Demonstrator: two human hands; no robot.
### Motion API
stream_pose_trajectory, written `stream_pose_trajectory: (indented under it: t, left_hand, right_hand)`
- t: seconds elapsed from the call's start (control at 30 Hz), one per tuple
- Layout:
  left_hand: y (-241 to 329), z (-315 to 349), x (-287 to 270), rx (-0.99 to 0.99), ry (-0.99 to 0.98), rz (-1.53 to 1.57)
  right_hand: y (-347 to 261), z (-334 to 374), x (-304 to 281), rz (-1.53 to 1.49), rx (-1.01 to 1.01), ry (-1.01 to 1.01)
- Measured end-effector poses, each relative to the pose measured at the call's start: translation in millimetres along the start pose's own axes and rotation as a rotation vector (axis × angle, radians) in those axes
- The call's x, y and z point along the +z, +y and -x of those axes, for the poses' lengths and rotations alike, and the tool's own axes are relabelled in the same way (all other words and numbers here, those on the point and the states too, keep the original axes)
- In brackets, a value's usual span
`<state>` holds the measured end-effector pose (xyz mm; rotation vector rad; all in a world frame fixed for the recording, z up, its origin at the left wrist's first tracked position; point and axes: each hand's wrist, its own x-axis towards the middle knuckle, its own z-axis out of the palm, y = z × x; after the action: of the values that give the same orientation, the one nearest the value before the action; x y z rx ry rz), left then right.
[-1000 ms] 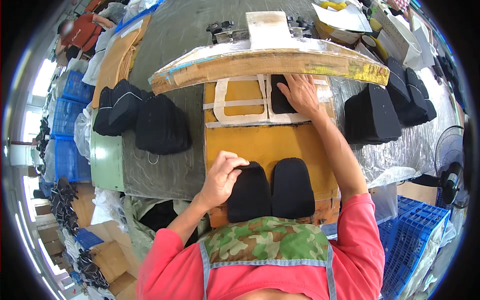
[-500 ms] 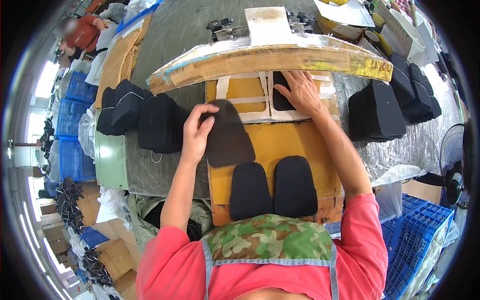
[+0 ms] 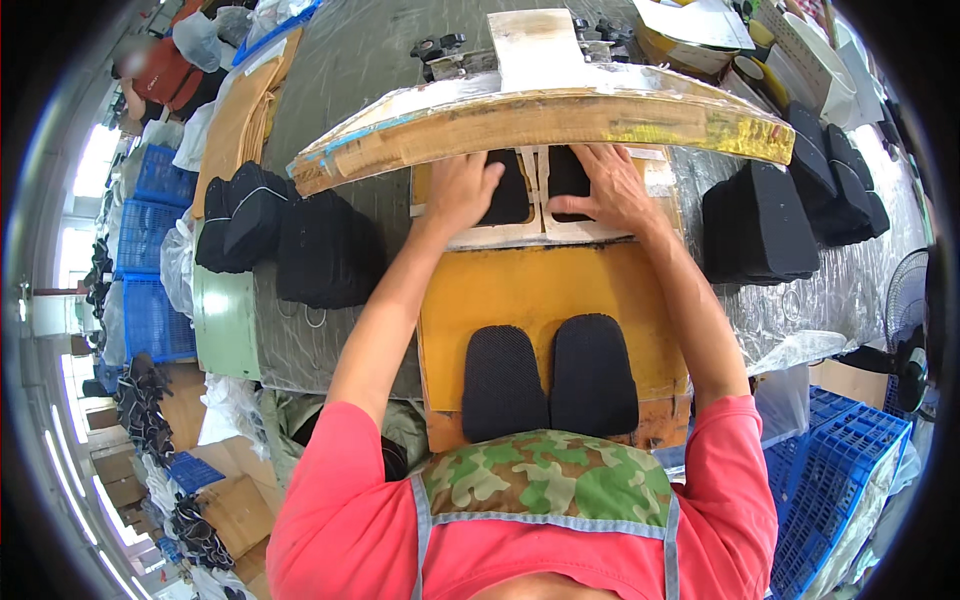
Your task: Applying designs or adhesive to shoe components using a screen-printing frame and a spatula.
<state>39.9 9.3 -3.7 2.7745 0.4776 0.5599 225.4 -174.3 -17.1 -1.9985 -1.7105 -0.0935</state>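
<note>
My left hand (image 3: 463,195) lies on the left side of a black insole-shaped pad (image 3: 513,197), fingers stretched forward and their tips hidden under a wooden-edged frame (image 3: 540,125). On a second such pad (image 3: 568,175) my right hand (image 3: 612,190) rests flat, thumb spread to the left. Both pads sit in openings of a white template (image 3: 500,238) on a yellow board (image 3: 540,285); the raised frame covers their far ends. Closer to me, two loose black pads, a left one (image 3: 503,385) and a right one (image 3: 594,375), lie side by side.
Black pad stacks stand left (image 3: 325,250) and right (image 3: 757,225) of the board, with tied bundles (image 3: 245,215) farther left. Metal clamps (image 3: 440,47) hold the frame. A fan (image 3: 908,320) and blue crates (image 3: 835,460) are at right. Another person (image 3: 165,75) is far left.
My left hand has carried a black pad forward and right from beside the board into the template's left opening. My right hand has stayed on its pad, its thumb slightly lower.
</note>
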Motion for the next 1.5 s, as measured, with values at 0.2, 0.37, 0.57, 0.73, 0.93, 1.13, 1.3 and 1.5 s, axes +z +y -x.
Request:
stream_pose_trajectory:
  t: [0.2, 0.37, 0.57, 0.73, 0.93, 1.13, 1.3, 1.5]
  left_hand:
    - [7.8, 14.3, 13.5, -0.025, -0.049, -0.167]
    - [3.1, 13.3, 9.0, 0.02, -0.103, -0.116]
    - [2.2, 24.0, 10.8, 0.013, -0.031, -0.258]
    - [18.0, 1.5, -1.4, -0.019, -0.096, -0.155]
    - [5.0, 4.8, 14.5, 0.131, 0.091, -0.194]
    - [8.0, 10.9, 14.8, 0.017, 0.071, -0.046]
    - [17.1, 18.6, 17.7, -0.121, -0.001, -0.144]
    - [18.7, 17.5, 22.6, -0.142, 0.041, -0.192]
  right_hand:
    - [-13.1, -3.9, 5.0, 0.039, 0.134, 0.081]
    - [-10.6, -0.5, 6.8, 0.041, 0.17, 0.1]
    - [-16.0, 0.2, 6.6, 0.077, 0.153, 0.092]
    - [-6.8, 4.8, 6.4, 0.081, 0.166, 0.091]
    - [-14.4, -1.0, 7.5, 0.059, 0.135, 0.11]
    - [-13.1, 2.9, 4.2, 0.058, 0.145, 0.115]
    - [-14.8, 2.5, 3.2, 0.065, 0.164, 0.059]
    - [-15.5, 2.4, 0.0, 0.057, 0.163, 0.071]
